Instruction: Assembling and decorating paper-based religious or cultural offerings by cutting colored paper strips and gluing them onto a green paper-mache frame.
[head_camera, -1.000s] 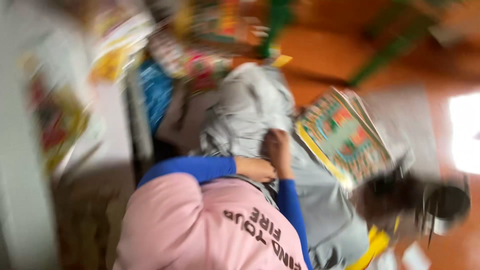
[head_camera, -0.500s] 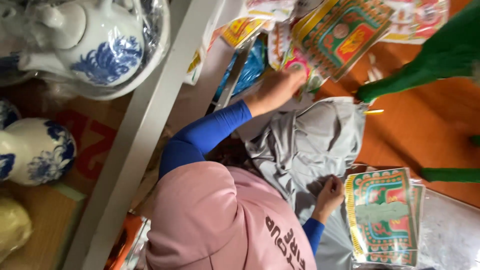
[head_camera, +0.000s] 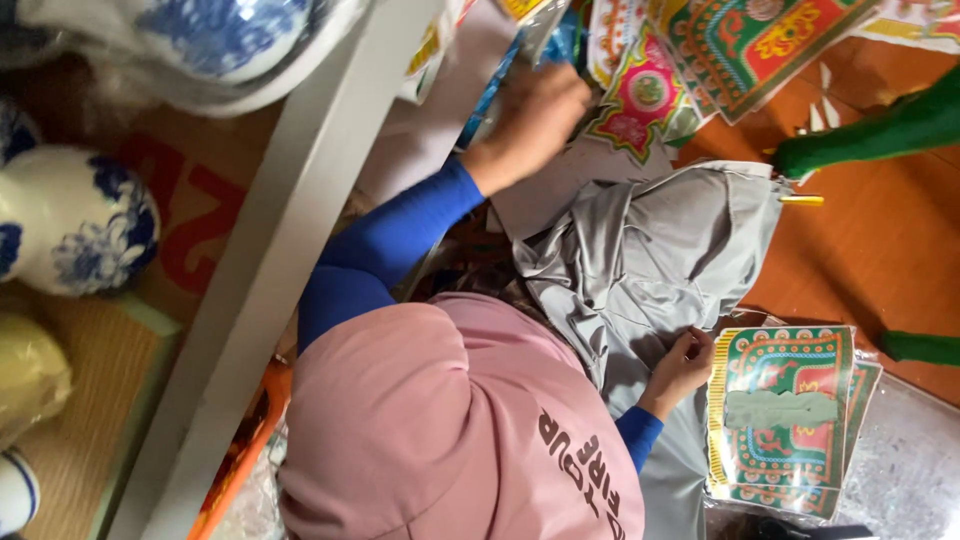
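Pinching one grey cloth (head_camera: 650, 260): right hand (head_camera: 682, 366) grip closed | left hand (head_camera: 528, 122) among patterned packs (head_camera: 745, 45), grip cannot tell

Shelf edge (head_camera: 300, 230) runs diagonally on the left, with ceramic jars (head_camera: 70, 220) behind it on the shelf. The person's head (head_camera: 440, 420) sits low centre, and the cloth (head_camera: 650, 260) is spread on the floor (head_camera: 880, 260) just right of it. Left hand (head_camera: 530, 120) is up top, on the printed paper packets (head_camera: 700, 70) lying above the cloth. Right hand (head_camera: 682, 365) rests on the cloth's lower edge, just beside a flat paper stack (head_camera: 785, 420) at lower right.
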